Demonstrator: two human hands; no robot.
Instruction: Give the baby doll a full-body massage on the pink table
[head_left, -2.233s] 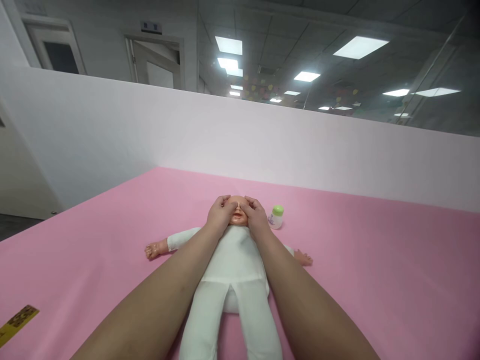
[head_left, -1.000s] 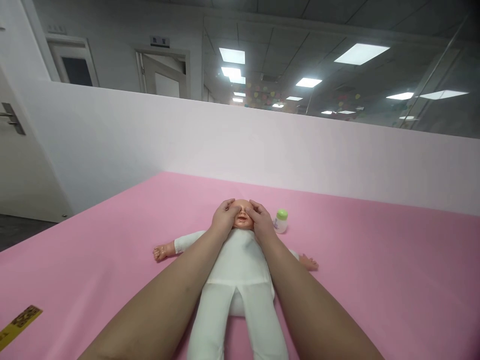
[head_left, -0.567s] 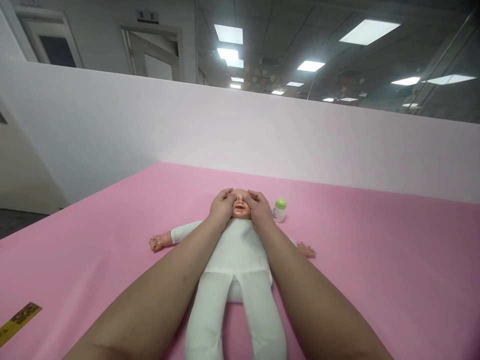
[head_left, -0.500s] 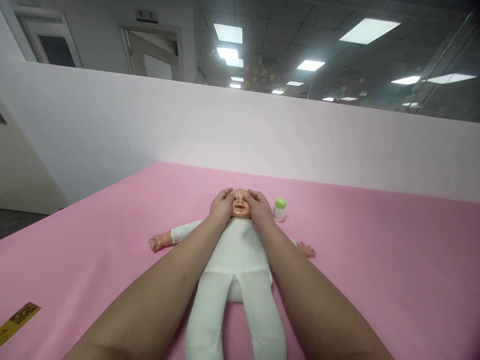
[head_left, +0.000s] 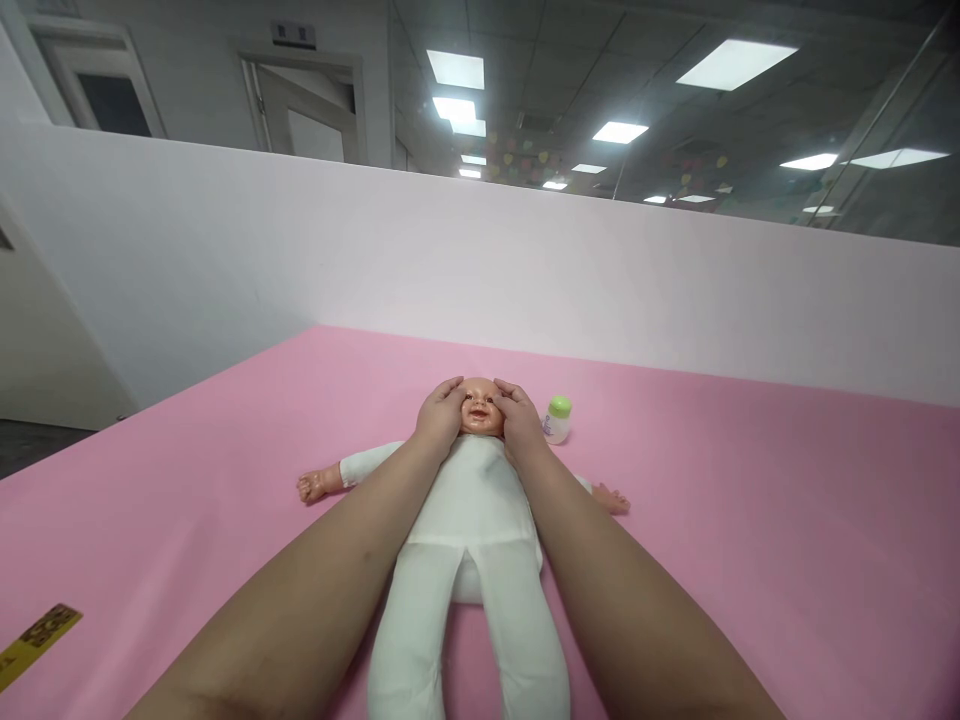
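A baby doll (head_left: pixel 472 490) with a white cloth body lies on its back on a pink surface (head_left: pixel 735 500), its head at the far end and its arms spread. My left hand (head_left: pixel 441 412) is pressed round the left side of the doll's head (head_left: pixel 481 408), and my right hand (head_left: pixel 520 412) cups the right side. Between my thumbs the doll's eyes and mouth show. Just right of my right hand stands a small clear bottle (head_left: pixel 556 421) with a green cap.
A low white wall (head_left: pixel 525 270) runs behind the pink surface and along its left. At the lower left edge lies a yellow strip with a printed code (head_left: pixel 37 645). My forearms pass over the doll's arms.
My hands have drawn slightly apart, the thumbs moving outward from the doll's eyes, so more of its face shows. Both hands remain on its head.
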